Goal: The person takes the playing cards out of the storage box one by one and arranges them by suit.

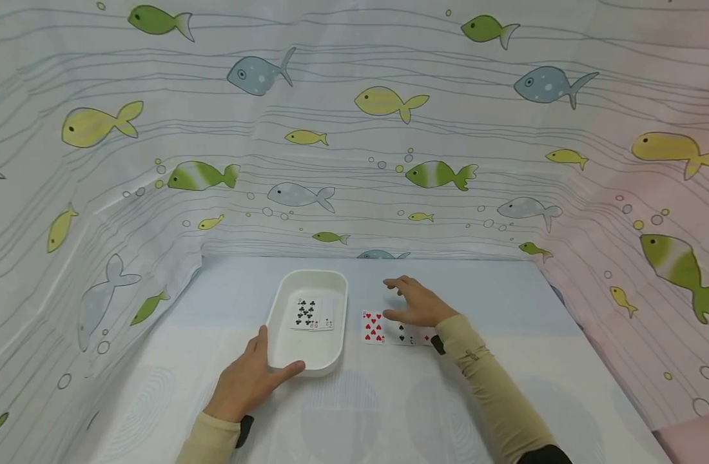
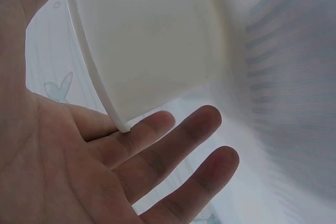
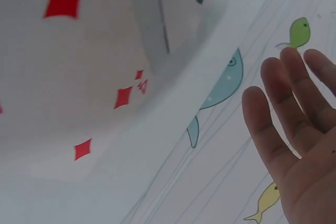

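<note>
A white plastic tray (image 1: pixel 306 372) stands in the middle of the table, with playing cards inside. On top lies a clubs card (image 1: pixel 305 312), partly over another card (image 1: pixel 328 316). My left hand (image 1: pixel 245 381) holds the tray's near left corner, thumb at the near rim and index finger along the left side; the other fingers reach past the corner in the left wrist view. My right hand (image 1: pixel 418 304) hovers over a row of face-up cards, fingers spread and nothing in it. The row has a hearts card (image 1: pixel 373 328), a black-suit card (image 1: pixel 403 335) and a diamonds card (image 3: pixel 84 72), partly covered by hand and sleeve.
A pale table (image 1: pixel 354 425) with faint blue patterns lies under everything. A fish-print curtain (image 1: pixel 354 148) surrounds it at the back and on both sides. Sleeves and dark wrist bands cover both wrists.
</note>
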{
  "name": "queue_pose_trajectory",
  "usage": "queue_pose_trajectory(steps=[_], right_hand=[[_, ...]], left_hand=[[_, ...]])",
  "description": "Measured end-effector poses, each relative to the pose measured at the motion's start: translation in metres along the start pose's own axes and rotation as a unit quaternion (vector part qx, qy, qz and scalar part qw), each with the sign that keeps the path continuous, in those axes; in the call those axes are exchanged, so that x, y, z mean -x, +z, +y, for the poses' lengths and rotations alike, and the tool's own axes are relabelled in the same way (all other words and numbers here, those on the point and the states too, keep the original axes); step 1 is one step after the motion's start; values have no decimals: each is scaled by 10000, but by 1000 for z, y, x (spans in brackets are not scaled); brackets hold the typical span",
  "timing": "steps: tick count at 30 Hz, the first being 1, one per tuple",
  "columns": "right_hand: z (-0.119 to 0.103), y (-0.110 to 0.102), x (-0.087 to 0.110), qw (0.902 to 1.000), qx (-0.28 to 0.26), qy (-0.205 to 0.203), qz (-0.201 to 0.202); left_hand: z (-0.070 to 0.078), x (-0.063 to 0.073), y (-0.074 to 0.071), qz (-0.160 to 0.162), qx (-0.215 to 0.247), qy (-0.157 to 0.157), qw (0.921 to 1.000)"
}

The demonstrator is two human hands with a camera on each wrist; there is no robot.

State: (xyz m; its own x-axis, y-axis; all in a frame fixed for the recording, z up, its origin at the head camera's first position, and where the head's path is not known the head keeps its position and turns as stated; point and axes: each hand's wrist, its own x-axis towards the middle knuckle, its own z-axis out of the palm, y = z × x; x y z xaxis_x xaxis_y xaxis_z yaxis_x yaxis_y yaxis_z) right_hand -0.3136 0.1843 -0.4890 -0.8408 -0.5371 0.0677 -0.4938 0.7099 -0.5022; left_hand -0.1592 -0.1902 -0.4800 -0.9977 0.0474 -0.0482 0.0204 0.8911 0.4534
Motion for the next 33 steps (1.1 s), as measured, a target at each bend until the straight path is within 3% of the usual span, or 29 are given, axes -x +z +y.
queue_pose_trajectory(steps=[14,26,33], right_hand=[[-46,-2,-35,9999,100,-62,56],[-78,-6,-65,9972,662,-348,80],[-93,-3,-81,9987,345,-366,26]], left_hand=[[-4,0,1,96,-44,111,9999],[-3,-1,3,175,-8,133,9998],[-4,-1,3,242,-54,209,9995]])
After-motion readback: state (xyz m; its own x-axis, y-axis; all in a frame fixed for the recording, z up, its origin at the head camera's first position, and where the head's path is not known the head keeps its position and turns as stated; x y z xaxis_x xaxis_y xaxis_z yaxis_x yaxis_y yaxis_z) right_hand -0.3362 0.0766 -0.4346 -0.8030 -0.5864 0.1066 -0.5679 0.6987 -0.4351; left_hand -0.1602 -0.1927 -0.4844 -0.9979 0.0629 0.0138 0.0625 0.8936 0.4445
